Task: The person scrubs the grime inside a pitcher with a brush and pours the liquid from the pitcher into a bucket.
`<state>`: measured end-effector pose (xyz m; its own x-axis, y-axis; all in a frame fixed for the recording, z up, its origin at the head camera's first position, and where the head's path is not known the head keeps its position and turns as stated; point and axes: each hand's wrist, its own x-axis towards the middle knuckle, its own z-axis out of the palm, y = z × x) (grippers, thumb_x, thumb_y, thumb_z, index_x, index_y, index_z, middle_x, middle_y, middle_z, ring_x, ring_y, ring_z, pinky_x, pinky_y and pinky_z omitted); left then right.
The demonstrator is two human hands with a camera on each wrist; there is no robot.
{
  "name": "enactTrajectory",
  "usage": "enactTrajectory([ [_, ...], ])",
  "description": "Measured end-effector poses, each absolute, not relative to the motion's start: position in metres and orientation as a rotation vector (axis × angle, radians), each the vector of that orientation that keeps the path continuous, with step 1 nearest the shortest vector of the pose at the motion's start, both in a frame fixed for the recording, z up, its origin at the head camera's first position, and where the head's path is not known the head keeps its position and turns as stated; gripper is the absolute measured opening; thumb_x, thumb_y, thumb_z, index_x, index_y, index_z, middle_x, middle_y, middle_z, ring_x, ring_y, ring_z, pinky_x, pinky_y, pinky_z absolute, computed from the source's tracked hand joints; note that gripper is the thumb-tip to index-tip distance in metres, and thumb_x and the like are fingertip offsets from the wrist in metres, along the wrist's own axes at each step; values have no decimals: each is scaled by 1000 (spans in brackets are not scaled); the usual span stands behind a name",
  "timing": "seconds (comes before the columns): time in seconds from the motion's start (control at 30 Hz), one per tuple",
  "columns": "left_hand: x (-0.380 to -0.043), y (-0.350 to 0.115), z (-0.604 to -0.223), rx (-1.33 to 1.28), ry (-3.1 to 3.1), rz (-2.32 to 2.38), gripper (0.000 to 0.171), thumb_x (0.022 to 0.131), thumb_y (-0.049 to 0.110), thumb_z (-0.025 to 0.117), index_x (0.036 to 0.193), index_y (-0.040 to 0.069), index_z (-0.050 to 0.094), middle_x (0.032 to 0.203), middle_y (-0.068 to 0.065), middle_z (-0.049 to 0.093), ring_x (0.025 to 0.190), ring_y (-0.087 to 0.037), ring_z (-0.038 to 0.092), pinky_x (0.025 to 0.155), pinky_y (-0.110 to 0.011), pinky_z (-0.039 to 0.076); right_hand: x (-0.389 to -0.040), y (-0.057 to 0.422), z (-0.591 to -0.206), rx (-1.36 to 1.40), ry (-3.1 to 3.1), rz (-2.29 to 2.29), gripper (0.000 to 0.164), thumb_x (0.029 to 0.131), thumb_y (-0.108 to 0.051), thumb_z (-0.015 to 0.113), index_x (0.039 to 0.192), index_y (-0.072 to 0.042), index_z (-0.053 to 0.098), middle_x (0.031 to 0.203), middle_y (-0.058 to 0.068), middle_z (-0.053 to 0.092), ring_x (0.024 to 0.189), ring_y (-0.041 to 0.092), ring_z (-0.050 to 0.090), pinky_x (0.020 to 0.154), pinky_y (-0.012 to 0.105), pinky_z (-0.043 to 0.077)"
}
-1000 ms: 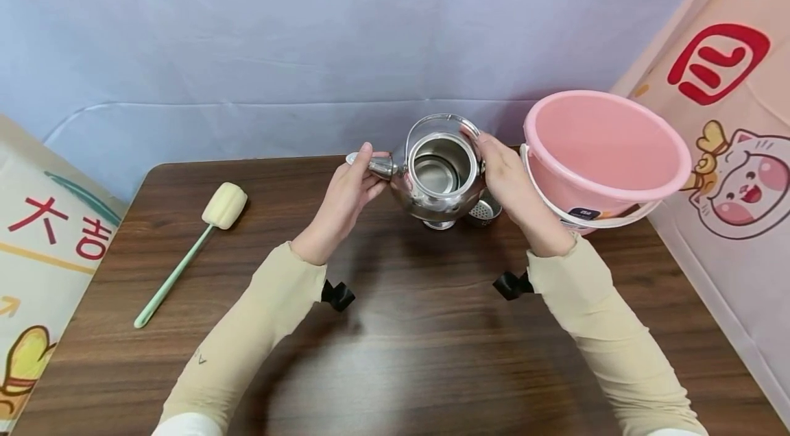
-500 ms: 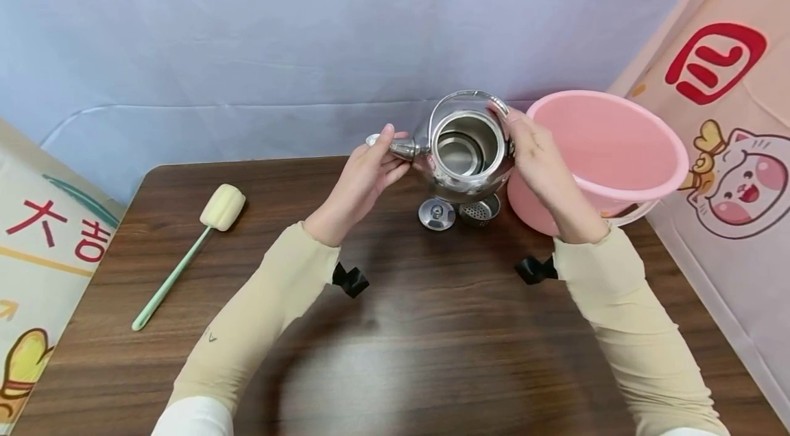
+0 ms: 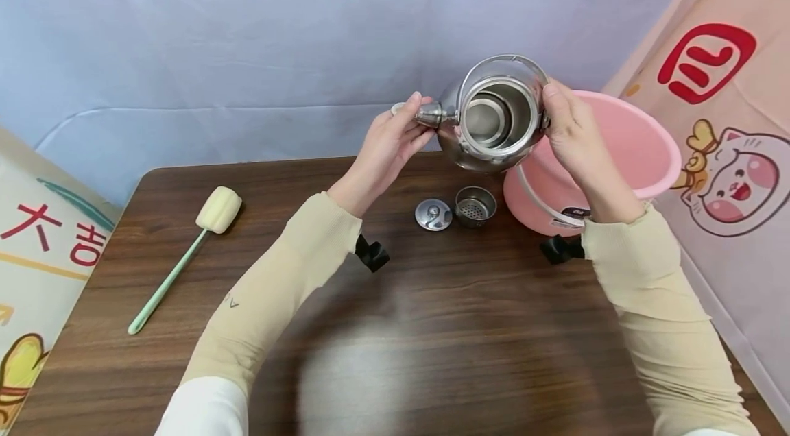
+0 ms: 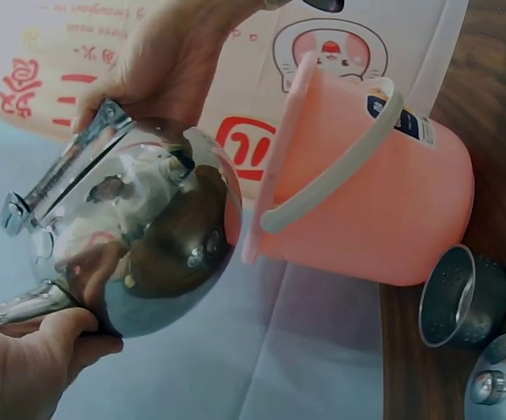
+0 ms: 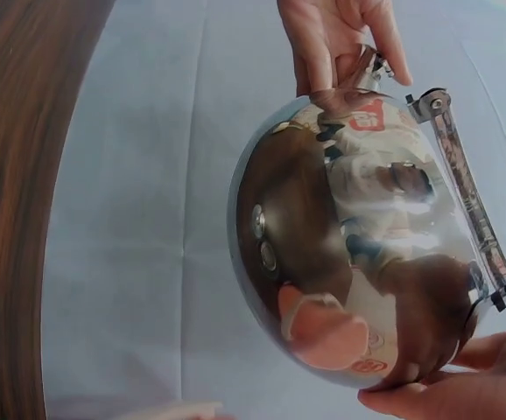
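A shiny steel teapot (image 3: 478, 160) without its lid is held in the air above the table's back edge, its round mouth facing the head camera. My left hand (image 3: 387, 146) grips the spout (image 3: 430, 114), thumb on top. My right hand (image 3: 574, 138) holds the opposite side of the body near the base of the hoop handle (image 3: 507, 57). Below the teapot, its round lid (image 3: 433, 215) lies on the table beside a perforated steel strainer cup (image 3: 475, 206). Both hands also show around the polished body in the left wrist view.
A pink bucket (image 3: 535, 207) with a pale handle stands at the back right, partly behind my right hand. On the left lies a sponge brush (image 3: 219, 210) with a green stick. A pale cloth backdrop (image 3: 278, 66) rises behind the wooden table (image 3: 432, 326).
Both hands have lifted the teapot up and to the right, toward the bucket, tilting its mouth more to the camera. The lid and strainer beneath have come into full view.
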<state>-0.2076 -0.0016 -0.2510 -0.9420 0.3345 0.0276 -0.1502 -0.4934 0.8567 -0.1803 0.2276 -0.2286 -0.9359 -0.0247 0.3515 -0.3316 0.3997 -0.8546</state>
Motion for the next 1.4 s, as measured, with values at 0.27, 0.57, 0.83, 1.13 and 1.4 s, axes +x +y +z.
enactTrajectory([
  [0.27,-217,18,-244,283,1389,2502,42,96,21,45,125,-10,45,134,-15,45,124,-27,43,95,-31,40,-185,246,-227,327,-2275,1623,33,99,-27,30,100,-13,60,86,-5,60,84,8,52,74,16,39],
  [0.57,-224,37,-234,334,1365,2527,40,95,13,47,128,-9,44,135,-15,44,124,-24,43,96,-29,39,-188,259,-225,385,-1964,2075,33,96,-25,41,117,-5,56,104,9,56,91,14,55,73,19,49],
  [0.83,-230,47,-230,464,1343,2476,40,97,11,42,132,-8,38,139,-14,39,127,-22,38,98,-28,37,-187,272,-222,433,-1821,2089,32,94,-19,50,121,-4,57,102,13,58,89,18,55,69,20,50],
  [1.13,-233,55,-225,491,1258,2412,40,96,8,42,134,-5,38,140,-10,39,127,-18,39,97,-26,38,-191,286,-221,550,-1652,2202,37,90,-13,56,126,-4,52,115,16,51,98,21,52,76,24,49],
  [1.4,-236,67,-224,469,1212,2432,40,94,0,44,133,-7,40,135,-16,42,123,-18,44,94,-25,41,-191,304,-223,707,-1615,2288,39,91,-3,51,130,-1,47,121,16,48,106,22,48,87,25,45],
])
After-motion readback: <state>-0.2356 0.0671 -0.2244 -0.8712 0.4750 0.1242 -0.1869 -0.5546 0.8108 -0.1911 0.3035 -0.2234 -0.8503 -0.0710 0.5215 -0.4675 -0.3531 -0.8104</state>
